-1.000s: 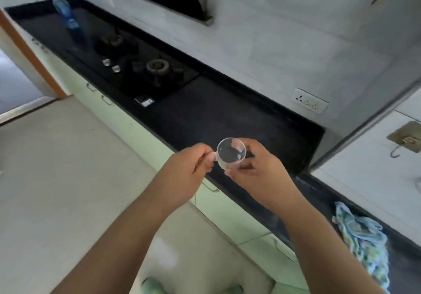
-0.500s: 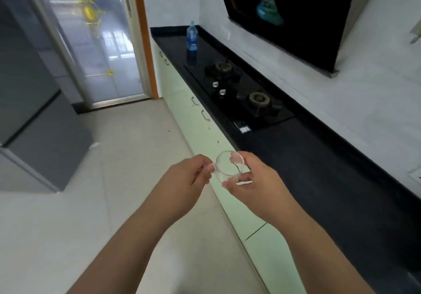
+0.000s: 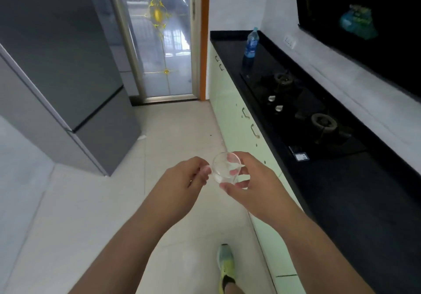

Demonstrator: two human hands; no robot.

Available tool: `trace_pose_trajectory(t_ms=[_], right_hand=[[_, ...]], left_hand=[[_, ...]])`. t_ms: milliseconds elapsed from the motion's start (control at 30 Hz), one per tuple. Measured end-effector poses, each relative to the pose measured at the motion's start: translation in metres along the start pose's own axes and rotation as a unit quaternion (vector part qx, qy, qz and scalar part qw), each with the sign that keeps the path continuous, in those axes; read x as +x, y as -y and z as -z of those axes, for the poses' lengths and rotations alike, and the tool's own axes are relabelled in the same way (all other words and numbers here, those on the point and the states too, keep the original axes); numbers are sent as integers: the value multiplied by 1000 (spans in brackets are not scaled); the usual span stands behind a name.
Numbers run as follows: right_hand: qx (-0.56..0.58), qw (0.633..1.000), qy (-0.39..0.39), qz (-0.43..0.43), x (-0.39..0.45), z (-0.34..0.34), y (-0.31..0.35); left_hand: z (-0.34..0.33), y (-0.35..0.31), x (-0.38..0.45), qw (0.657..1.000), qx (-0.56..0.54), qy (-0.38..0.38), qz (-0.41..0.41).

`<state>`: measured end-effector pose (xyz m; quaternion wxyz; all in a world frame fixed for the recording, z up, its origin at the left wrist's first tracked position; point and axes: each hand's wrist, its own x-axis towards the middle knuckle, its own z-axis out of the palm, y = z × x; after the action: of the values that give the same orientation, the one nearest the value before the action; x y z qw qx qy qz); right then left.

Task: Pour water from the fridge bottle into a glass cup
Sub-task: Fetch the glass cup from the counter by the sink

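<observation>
Two hands meet at lower centre of the frame, and between them is the glass cup (image 3: 226,167), clear, empty by the look of it, held out over the floor rather than set down. The right hand (image 3: 250,180) wraps its fingers round the cup's side and base; the left hand (image 3: 184,178) pinches at the cup's left edge, perhaps a handle, though that is too small to tell. Below, a yellow-green shoe (image 3: 225,268) steps on the pale floor tiles.

So where are we in the job? Early, I'd judge. The cup is in hand, but no water is in it and nothing is being poured. The fridge (image 3: 61,70), grey, fills the upper left, and both its doors look closed, so the fridge bottle is not out yet. Left to do: open up, fetch the bottle, uncap, pour.

Along the right runs the black table (image 3: 355,202), with a two-burner gas hob (image 3: 303,116) set in it and a small sticker at its near corner, unreadable. At the far end, upper centre-right, stands a plastic bottle (image 3: 251,42) with a blue label; the writing is too blurred to read. Whether that bottle counts is unclear. A glass door (image 3: 159,38) with yellow ornament closes the far wall.
</observation>
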<state>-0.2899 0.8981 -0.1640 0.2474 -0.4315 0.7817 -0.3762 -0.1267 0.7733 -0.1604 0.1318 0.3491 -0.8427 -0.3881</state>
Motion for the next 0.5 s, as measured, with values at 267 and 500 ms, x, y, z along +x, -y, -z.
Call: trace_pose_trajectory(t_ms=[267,500], right_hand=[[18,997,48,55,132,29,-9],[1,993,89,82,244,49,-8]], left_hand=[[14,-10,105,998,23,-41,43],[23,-13,192,993,18,-96,74]])
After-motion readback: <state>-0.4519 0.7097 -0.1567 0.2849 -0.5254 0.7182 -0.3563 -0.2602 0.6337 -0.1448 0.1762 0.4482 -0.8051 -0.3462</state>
